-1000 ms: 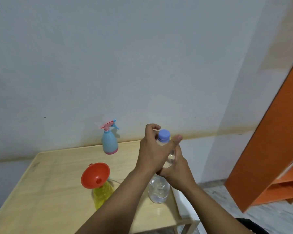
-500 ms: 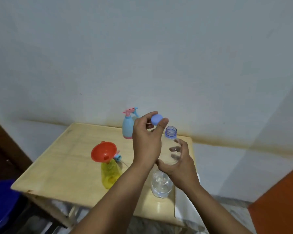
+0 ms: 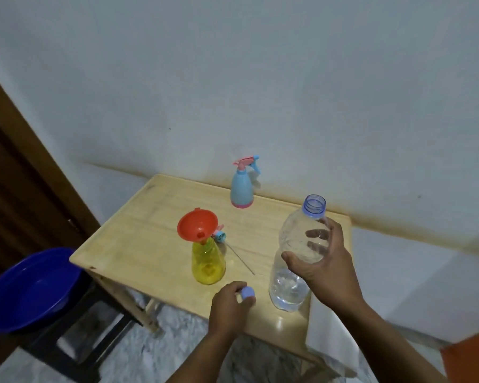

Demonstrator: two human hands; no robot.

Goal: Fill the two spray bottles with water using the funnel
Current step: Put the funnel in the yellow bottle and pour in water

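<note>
Right hand (image 3: 320, 261) grips uncapped water bottle (image 3: 293, 261); left hand (image 3: 230, 306) pinches blue cap (image 3: 247, 293) at table (image 3: 138, 244).

Dim, flat indoor light with a cool blue-grey cast; wall (image 3: 260, 78) evenly lit, no hard shadows. Soft glare patch on the table (image 3: 281, 323) near edge. Blue spray bottle (image 3: 242, 186) threw a faint shadow rightward onto the wall. Overall soft and slightly smeared; wide-angle bending showed at the frame edges

Cap (image 3: 247, 292) now down at table (image 3: 138, 244)
</note>
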